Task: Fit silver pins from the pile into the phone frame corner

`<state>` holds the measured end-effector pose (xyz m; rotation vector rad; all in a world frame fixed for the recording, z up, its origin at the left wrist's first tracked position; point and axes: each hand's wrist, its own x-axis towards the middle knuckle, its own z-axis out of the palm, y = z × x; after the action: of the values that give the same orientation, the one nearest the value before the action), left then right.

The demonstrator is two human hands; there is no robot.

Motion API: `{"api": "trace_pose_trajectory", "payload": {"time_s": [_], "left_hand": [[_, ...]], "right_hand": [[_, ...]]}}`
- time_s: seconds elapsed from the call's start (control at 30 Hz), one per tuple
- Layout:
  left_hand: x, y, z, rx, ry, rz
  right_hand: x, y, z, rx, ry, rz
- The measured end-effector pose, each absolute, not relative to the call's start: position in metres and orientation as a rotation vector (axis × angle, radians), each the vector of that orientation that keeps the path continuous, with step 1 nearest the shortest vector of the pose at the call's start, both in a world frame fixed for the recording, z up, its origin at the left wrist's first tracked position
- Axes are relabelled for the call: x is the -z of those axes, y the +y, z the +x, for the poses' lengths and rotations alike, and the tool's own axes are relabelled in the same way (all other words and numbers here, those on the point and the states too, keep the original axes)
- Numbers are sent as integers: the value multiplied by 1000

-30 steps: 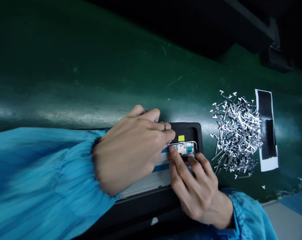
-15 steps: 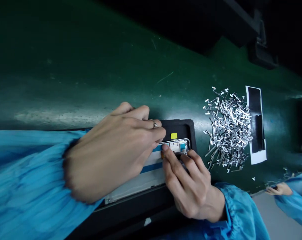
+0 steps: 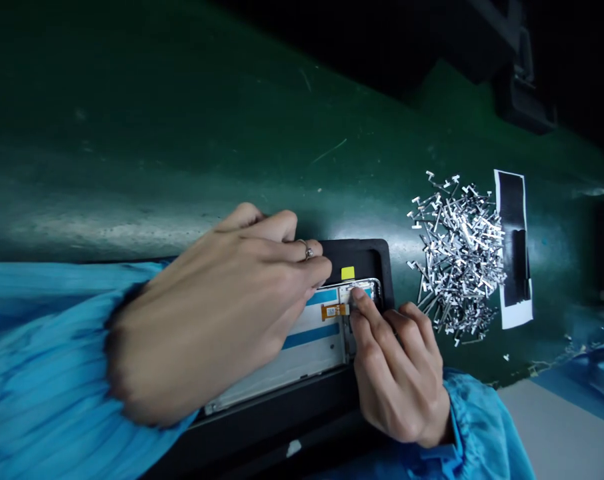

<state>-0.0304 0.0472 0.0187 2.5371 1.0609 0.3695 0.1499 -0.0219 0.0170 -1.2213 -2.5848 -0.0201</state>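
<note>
A silvery phone-like frame (image 3: 312, 357) with blue strips lies in a black tray (image 3: 386, 267). My left hand (image 3: 222, 310), a ring on one finger, is closed over the frame's upper left part; its fingertips are bent down and what they hold, if anything, is hidden. An orange flex cable (image 3: 333, 311) with a small printed code lies across the frame, right of my left fingertips. My right hand (image 3: 397, 373) is closed, its index fingertip at the cable's right end, touching there or just above. The thumb is hidden. A yellow tab (image 3: 348, 273) sits at the frame's upper edge.
On the green tabletop (image 3: 282, 120), a pile of small metallic T-ended strips (image 3: 459, 260) lies to the right. Beside it is a white-edged black sheet (image 3: 513, 247). A dark fixture (image 3: 525, 100) stands at the far right. A blue sleeve (image 3: 602, 373) shows at right.
My right hand has moved right along the frame, uncovering the orange flex cable. My left hand stays nearly in place. The other person's hand at the right edge has gone out of view.
</note>
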Motion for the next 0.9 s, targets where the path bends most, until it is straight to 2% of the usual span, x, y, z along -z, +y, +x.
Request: {"api": "trace_pose_trajectory", "payload": {"time_s": [0.47,0.9], "left_hand": [[-25,49,-27,-149,1059,2488],[-27,33,-22,-263,1302,2419]], "right_hand": [[-17,-22,151,-59,-2591,-1208],[-3,-19,161,-109,-2468,-1091]]}}
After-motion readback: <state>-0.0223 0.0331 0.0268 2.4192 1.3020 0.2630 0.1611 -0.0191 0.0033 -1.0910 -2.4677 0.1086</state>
